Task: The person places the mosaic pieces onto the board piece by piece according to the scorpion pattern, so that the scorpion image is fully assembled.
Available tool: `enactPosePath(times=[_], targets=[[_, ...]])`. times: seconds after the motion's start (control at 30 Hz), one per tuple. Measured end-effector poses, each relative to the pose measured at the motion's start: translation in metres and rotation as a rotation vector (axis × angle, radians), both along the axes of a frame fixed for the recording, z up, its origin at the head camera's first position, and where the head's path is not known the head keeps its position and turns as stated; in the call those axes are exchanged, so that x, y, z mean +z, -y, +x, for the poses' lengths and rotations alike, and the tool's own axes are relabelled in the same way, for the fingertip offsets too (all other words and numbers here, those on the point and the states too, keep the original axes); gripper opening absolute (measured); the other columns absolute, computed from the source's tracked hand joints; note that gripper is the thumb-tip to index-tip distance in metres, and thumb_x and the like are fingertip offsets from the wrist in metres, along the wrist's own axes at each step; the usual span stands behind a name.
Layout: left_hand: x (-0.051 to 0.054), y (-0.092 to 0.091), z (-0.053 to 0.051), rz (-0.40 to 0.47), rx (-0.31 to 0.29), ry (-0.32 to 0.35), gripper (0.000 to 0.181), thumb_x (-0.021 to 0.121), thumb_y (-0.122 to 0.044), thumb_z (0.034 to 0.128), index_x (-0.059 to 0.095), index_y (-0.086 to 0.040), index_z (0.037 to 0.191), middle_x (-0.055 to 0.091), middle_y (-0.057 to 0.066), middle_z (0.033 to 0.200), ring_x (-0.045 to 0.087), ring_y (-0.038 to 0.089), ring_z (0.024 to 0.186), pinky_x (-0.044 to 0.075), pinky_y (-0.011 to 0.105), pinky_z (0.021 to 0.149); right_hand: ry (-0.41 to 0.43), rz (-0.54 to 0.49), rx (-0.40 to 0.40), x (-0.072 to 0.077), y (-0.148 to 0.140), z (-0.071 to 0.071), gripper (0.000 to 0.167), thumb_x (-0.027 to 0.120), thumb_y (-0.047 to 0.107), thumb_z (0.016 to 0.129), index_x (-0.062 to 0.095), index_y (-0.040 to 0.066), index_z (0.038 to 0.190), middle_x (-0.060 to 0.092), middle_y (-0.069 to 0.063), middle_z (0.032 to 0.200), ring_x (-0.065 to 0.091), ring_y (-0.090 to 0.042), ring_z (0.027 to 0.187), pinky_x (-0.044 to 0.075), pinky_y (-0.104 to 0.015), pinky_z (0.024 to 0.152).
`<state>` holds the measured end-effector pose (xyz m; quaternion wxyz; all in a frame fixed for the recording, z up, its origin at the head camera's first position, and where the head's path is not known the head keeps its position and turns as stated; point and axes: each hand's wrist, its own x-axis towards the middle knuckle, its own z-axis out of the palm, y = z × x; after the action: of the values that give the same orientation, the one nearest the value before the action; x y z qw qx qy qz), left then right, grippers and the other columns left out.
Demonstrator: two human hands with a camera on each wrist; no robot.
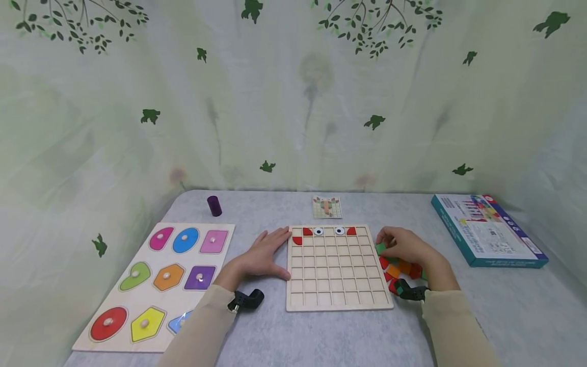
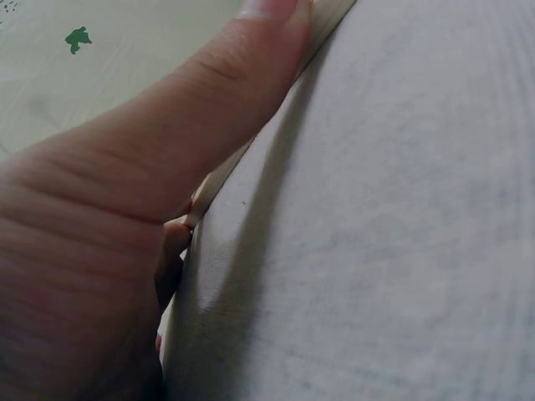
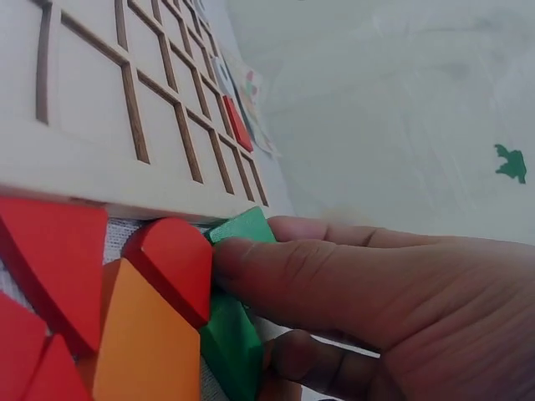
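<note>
A light wooden grid board [image 1: 340, 272] lies flat in front of me. Its top row holds two eye tiles [image 1: 318, 231] and red corner pieces [image 1: 351, 231], with another red piece [image 1: 297, 240] below at the left. My left hand [image 1: 262, 255] rests along the board's left edge, fingers and thumb extended and touching it. Beside the right edge, my right hand [image 1: 405, 247] pinches a green block [image 3: 244, 225] between thumb and index finger. Close under that hand is a pile with a rounded red block [image 3: 171, 259], an orange block [image 3: 144, 342] and another green block [image 3: 231, 342].
At left lies a shape puzzle board [image 1: 137, 299] with several knobbed pieces, partly covered by my left sleeve. A purple cylinder [image 1: 214, 206] stands behind it. Beyond the grid board is a small picture card [image 1: 327, 208]. A flat box [image 1: 490, 232] lies at the right.
</note>
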<state>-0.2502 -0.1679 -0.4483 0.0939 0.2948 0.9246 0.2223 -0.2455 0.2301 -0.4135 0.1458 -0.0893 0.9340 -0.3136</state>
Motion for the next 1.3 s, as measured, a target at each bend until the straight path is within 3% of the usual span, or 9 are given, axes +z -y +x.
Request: enactPosePath(times=[0.27,0.7,1.0,1.3], targets=[[0.001,0.0,0.001,0.0,0.002,0.01,0.115,0.083,-0.056,0.0726,0.024,-0.008,0.159,0.019,0.009,0.168,0.014,0.03,0.157,0.002,0.056,0.127,-0.013,0.009,-0.014,-0.002,0.0,-0.003,0.014,0.068,0.017,0.094,0.07,0.013,0.107,0.065,-0.007,0.101,0.056,-0.022,0.091,0.051,-0.03,0.077],[0.002,-0.001,0.001,-0.01,0.008,0.007,0.115,0.083,-0.057,0.0729,0.024,-0.009,0.159,0.02,0.009,0.168,0.015,0.029,0.157,0.003,0.055,0.127,-0.041,-0.067,-0.043,-0.001,0.009,-0.008,0.013,0.065,0.016,0.096,0.069,0.016,0.108,0.065,-0.008,0.101,0.06,-0.023,0.093,0.055,-0.03,0.076],[0.003,0.0,0.002,-0.003,0.015,0.006,0.114,0.084,-0.055,0.0728,0.025,-0.008,0.159,0.02,0.009,0.168,0.015,0.029,0.157,0.003,0.055,0.128,-0.051,-0.17,-0.034,0.0,0.02,-0.007,0.025,0.068,0.013,0.093,0.068,0.014,0.119,0.065,-0.012,0.118,0.064,-0.025,0.101,0.061,-0.034,0.085],[0.004,0.0,0.003,0.001,0.016,0.015,0.114,0.084,-0.055,0.0729,0.025,-0.008,0.159,0.019,0.01,0.168,0.015,0.03,0.157,0.003,0.055,0.127,-0.097,-0.193,0.027,-0.002,0.039,-0.009,0.024,0.068,0.012,0.094,0.07,0.011,0.117,0.067,-0.009,0.104,0.066,-0.019,0.087,0.059,-0.031,0.077]])
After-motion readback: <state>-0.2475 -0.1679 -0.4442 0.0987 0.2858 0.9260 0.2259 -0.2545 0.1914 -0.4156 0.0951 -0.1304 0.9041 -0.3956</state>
